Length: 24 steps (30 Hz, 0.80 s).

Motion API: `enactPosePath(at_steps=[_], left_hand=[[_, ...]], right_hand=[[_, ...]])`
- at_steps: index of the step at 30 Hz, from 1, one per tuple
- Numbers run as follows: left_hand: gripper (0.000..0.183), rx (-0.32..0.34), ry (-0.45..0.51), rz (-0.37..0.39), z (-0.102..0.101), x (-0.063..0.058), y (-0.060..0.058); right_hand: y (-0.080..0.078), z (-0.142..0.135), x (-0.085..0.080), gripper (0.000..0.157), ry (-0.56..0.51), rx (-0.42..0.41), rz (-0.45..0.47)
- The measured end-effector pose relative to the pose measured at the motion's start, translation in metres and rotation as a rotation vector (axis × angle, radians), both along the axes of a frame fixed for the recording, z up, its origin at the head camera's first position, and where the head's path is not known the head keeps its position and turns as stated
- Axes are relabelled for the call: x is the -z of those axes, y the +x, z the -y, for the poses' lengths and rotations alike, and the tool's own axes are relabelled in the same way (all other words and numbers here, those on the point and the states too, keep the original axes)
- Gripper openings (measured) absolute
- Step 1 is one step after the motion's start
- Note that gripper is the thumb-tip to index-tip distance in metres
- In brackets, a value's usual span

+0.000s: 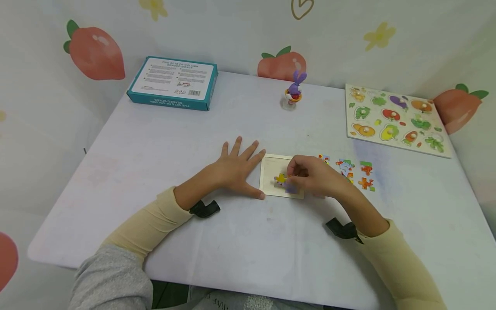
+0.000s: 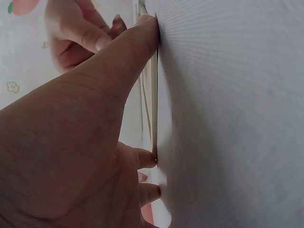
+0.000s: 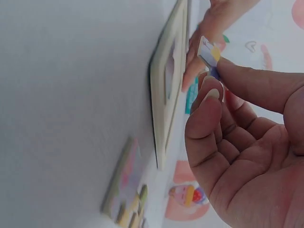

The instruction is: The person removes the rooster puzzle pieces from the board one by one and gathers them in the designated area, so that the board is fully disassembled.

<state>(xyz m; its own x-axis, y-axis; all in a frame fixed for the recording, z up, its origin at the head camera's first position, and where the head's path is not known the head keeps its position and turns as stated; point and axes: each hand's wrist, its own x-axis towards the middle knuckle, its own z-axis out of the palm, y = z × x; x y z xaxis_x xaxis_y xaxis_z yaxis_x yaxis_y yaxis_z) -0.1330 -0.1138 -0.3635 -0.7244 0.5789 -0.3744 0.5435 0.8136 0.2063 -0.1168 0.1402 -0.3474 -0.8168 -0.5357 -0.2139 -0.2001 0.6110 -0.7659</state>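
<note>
My right hand (image 1: 315, 175) pinches a small jigsaw piece (image 1: 280, 179) between thumb and fingers, above a pale wooden puzzle tray (image 1: 271, 190). In the right wrist view the pinched piece shows yellow and light blue, raised off the tray. Another puzzle piece (image 3: 169, 71) lies inside the tray, partly hidden by the right hand in the head view. My left hand (image 1: 237, 171) lies on the table with fingers spread, its thumb and index fingertip against the tray's left edge. Loose jigsaw pieces (image 1: 366, 176) lie right of the tray, some covered by the right hand.
A teal box (image 1: 172, 84) lies at the back left of the white-covered table (image 1: 162, 155). A purple rabbit figure (image 1: 296, 88) stands at the back middle. At the back right is a vegetable peg board (image 1: 395, 118). A fruit-printed cloth (image 1: 217, 30) hangs behind.
</note>
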Motion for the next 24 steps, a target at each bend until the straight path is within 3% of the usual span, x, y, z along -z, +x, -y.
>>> enactPosePath(at_steps=[10, 24], left_hand=[[0.123, -0.003, -0.019, -0.003, -0.001, 0.001, 0.0], [0.122, -0.002, -0.002, -0.009, -0.001, 0.002, 0.001]], right_hand=[[-0.001, -0.013, -0.005, 0.014, -0.074, 0.027, 0.034], [0.007, -0.039, -0.013, 0.012, -0.09, 0.082, 0.073]])
